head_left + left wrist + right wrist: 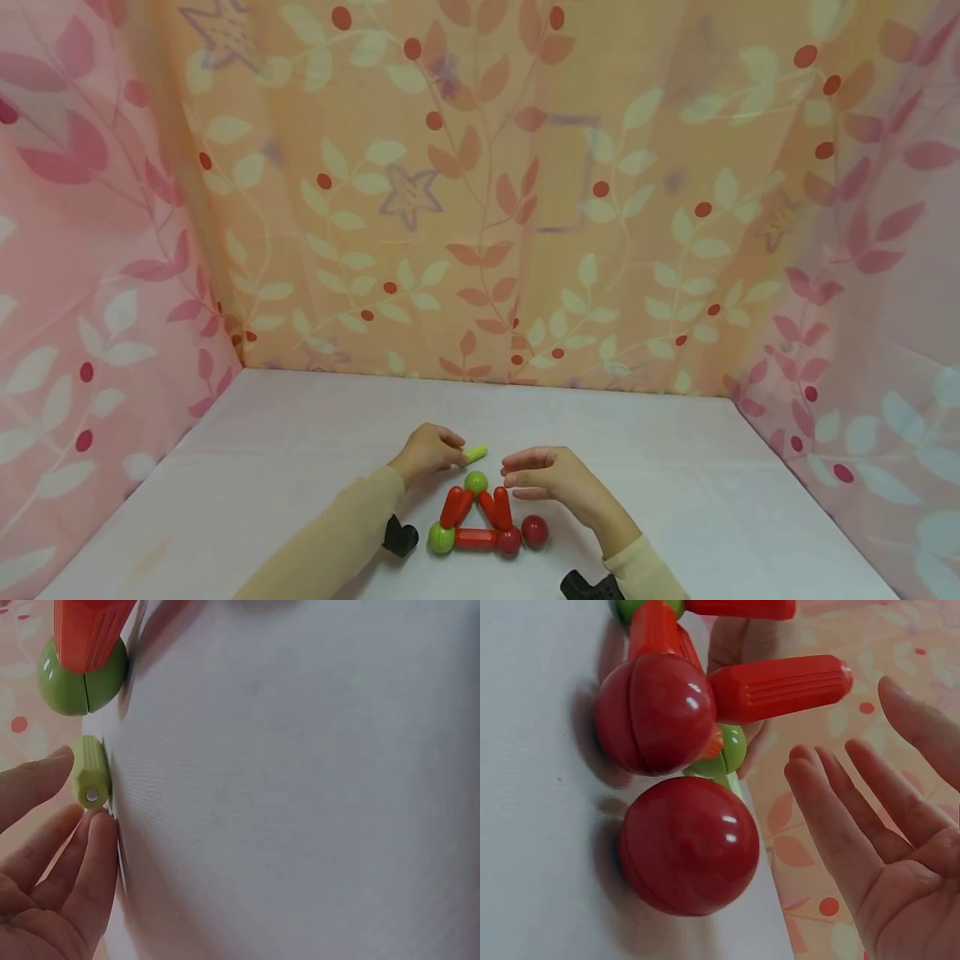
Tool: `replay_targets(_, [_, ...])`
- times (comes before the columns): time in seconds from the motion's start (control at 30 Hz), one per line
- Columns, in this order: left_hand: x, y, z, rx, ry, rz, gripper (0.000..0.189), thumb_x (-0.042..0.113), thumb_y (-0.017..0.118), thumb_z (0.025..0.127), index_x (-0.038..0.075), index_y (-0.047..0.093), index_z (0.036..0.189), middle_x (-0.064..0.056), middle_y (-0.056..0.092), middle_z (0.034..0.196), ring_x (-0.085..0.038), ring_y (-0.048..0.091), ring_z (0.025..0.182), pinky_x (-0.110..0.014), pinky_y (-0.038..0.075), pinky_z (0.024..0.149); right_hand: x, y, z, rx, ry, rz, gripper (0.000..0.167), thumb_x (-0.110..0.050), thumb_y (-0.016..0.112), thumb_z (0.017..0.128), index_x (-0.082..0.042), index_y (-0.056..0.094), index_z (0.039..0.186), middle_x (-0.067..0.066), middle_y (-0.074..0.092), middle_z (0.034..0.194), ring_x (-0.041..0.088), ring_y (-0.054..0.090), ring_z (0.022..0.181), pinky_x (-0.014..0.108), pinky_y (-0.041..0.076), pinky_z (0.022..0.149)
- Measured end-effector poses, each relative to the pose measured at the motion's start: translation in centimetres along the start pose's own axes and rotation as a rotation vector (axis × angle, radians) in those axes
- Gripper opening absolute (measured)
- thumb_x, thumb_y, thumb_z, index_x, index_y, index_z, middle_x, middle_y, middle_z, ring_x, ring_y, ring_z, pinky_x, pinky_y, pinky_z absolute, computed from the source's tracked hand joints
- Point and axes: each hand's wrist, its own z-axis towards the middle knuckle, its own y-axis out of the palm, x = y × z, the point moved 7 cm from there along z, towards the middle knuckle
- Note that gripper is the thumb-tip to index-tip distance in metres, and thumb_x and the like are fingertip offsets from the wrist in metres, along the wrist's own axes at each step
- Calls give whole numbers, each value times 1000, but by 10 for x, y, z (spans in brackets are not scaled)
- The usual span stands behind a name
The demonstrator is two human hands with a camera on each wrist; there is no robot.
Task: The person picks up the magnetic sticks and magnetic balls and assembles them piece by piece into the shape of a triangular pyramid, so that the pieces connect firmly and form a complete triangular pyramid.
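Observation:
My left hand [52, 870] pinches a short light green rod [91, 772] between thumb and fingertips, low over the white table, just behind a triangle of toy balls and rods. Its corners are a green ball [476, 482] at the back, a split green ball [441, 537] at the front left and a dark red ball [656, 712] at the front right. A red rod [476, 539] joins the front balls; more red rods run along the sides, and one juts up [780, 688] from the dark red ball. My right hand [558, 483], fingers spread, hovers empty right of the triangle.
A loose dark red ball [535, 531] lies beside the triangle's front right corner. The white cloth-covered table [300, 450] reaches back to a patterned orange curtain [480, 250], with pink curtains on both sides. Black wrist devices [401, 537] sit near both sleeves.

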Motion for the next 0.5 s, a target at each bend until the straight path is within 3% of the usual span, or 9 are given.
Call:
replay_targets(0.17, [2,-1,0,16,-21,11,25,4,81,78,1,75,102,-8,70,96,-16,60,78,-27,57,73,-1,0,-1,-52,8,7,47,-20,70,92,9,60,127,16,70,120,22,72,103,40,57,91])
replay_targets(0.5, [2,1,-5,18,31,87,15,3,79,76,2,76,91,-3,69,82,-14,56,70,-23,48,63,-3,12,-7,-132,20,9,50,-18,77,86,7,62,126,8,74,113,14,70,98,35,59,87])
